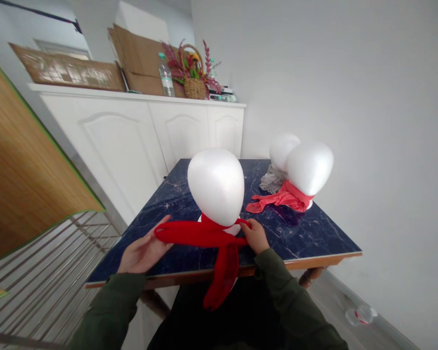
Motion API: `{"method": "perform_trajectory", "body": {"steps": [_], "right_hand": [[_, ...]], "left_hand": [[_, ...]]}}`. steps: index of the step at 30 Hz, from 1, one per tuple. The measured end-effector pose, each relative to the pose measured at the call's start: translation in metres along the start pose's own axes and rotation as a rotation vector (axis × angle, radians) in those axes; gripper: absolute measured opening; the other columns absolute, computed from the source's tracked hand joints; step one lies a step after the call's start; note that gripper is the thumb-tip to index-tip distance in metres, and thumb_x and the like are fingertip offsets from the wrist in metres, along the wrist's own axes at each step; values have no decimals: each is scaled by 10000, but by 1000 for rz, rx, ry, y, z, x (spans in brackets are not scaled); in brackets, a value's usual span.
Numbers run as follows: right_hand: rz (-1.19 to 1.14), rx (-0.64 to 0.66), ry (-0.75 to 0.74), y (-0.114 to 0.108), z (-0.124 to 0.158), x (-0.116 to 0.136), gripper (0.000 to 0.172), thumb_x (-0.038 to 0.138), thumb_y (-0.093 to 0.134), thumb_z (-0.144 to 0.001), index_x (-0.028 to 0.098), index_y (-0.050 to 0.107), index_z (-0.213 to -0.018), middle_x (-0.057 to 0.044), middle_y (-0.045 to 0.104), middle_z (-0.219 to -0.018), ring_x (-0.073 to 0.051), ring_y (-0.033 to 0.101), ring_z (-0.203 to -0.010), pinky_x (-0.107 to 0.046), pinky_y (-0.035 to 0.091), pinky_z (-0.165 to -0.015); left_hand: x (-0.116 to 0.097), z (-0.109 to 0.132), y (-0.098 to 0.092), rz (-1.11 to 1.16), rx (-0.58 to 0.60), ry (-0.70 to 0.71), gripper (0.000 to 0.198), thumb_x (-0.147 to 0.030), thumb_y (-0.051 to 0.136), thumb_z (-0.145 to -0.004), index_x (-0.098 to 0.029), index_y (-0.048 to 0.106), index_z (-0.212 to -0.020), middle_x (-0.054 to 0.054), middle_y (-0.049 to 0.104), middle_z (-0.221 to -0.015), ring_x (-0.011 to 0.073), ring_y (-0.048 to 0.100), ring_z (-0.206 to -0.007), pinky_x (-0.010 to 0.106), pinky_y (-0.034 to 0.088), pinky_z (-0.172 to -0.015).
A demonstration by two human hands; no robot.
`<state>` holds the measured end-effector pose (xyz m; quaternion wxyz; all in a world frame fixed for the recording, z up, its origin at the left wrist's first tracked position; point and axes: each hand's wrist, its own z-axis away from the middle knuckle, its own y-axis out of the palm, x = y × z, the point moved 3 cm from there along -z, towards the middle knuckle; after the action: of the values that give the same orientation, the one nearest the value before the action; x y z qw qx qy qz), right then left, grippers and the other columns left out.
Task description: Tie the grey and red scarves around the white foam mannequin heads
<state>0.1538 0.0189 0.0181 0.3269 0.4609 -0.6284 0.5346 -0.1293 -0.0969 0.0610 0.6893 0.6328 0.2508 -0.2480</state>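
Note:
A white mannequin head [217,180] stands upright near the table's front edge, with a red scarf [190,234] around its neck. My left hand [144,252] is at the scarf's left end, palm turned inward and fingers fairly straight. The cloth lies across those fingers and partly hides them; it stretches sideways from the neck to this hand. On the other side, my right hand [256,236] is closed, pinching the scarf close to the head's base. One red tail hangs down over the table edge between my arms.
The dark blue marble-patterned table [160,204] also bears a mannequin head [310,167] with a coral scarf [288,197] and another head [282,148] beside grey cloth [273,180]. A metal rack [58,277] stands left, a white cabinet [117,146] behind. A plastic bottle [361,315] lies on the floor.

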Motion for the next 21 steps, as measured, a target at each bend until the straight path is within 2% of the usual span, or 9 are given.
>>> {"method": "perform_trajectory", "body": {"steps": [2, 4, 7, 10, 13, 15, 17, 19, 21], "right_hand": [[13, 10, -14, 1, 0, 1, 257, 396, 497, -726, 171, 484, -602, 51, 428, -517, -101, 385, -502, -214, 292, -490], [29, 20, -29, 2, 1, 3, 258, 394, 502, -725, 170, 494, -597, 48, 433, -512, -104, 389, -498, -218, 297, -489], [51, 26, -58, 3, 4, 4, 199, 343, 501, -730, 169, 524, -636, 27, 488, -563, -121, 440, -545, -231, 340, -530], [115, 14, -153, 7, 9, 8, 117, 221, 494, -719, 167, 575, -782, -25, 574, -752, -157, 510, -708, -273, 395, -673], [239, -20, -281, 14, 11, 13, 216, 134, 448, -720, 155, 572, -896, -79, 585, -903, -193, 513, -878, -327, 381, -819], [276, -28, -301, 18, 11, 14, 234, 98, 415, -715, 148, 567, -886, -90, 588, -902, -200, 515, -901, -338, 382, -835], [238, -38, -274, 15, 11, 15, 245, 80, 388, -709, 150, 563, -865, -83, 596, -879, -193, 530, -874, -325, 401, -809], [154, -75, -237, 2, 14, 13, 256, 87, 367, -719, 158, 557, -874, -69, 608, -873, -182, 546, -848, -305, 418, -780], [85, -160, -198, -25, 21, 5, 263, 118, 351, -747, 166, 554, -908, -62, 617, -898, -176, 554, -852, -296, 428, -775]], "left_hand": [[-5, 0, -14, 20, -96, 111, 526, -136, 539, -644, -180, 491, -1166, 50, 623, -841, 169, 609, -775, 299, 528, -698], [-3, -2, -21, -70, -151, 110, 495, -110, 533, -666, -184, 496, -1154, 29, 624, -778, 123, 605, -649, 238, 525, -609], [9, -12, -24, -449, -241, 50, 556, -42, 586, -611, -188, 486, -1139, 20, 630, -812, 103, 603, -592, 198, 505, -551], [25, -28, -16, -824, -310, 99, 517, -63, 601, -596, -157, 507, -1096, 84, 601, -1054, 147, 625, -801, 230, 508, -703], [46, -44, 0, -1045, -185, 132, 526, -182, 543, -665, -129, 463, -1182, 113, 541, -1184, 194, 585, -967, 295, 467, -844], [59, -51, 12, -1173, -105, 167, 578, -199, 490, -674, -114, 416, -1242, 104, 529, -1208, 216, 543, -1047, 339, 414, -924], [70, -53, 25, -1296, -78, 239, 596, -182, 450, -664, -105, 413, -1254, 89, 505, -1240, 223, 482, -1126, 360, 326, -1004], [81, -50, 40, -1361, -69, 296, 599, -167, 423, -662, -103, 414, -1257, 81, 480, -1266, 220, 438, -1169, 366, 255, -1046], [100, -45, 57, -1362, -11, 293, 594, -157, 409, -671, -104, 409, -1263, 79, 473, -1274, 211, 430, -1175, 359, 244, -1053]]}}
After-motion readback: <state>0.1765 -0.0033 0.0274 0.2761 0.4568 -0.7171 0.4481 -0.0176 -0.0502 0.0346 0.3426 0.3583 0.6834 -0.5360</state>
